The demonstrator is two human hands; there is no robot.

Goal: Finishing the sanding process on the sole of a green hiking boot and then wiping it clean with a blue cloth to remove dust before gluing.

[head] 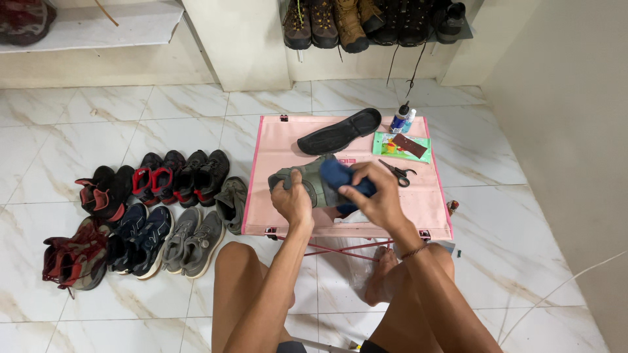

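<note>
A grey-green shoe (315,183) lies on a low pink folding table (281,140) in front of me. My left hand (292,199) grips the shoe's heel end. My right hand (374,196) is closed on a dark blue cloth (341,178) pressed against the shoe's upper. A black insole (340,131) lies on the table behind the shoe.
Black scissors (397,172), a green packet with a brown sheet (401,146) and a small bottle (400,119) sit at the table's right. Several pairs of shoes (150,209) line the tiled floor to the left. Boots (353,23) stand on a rack at the back. My bare knees are below the table.
</note>
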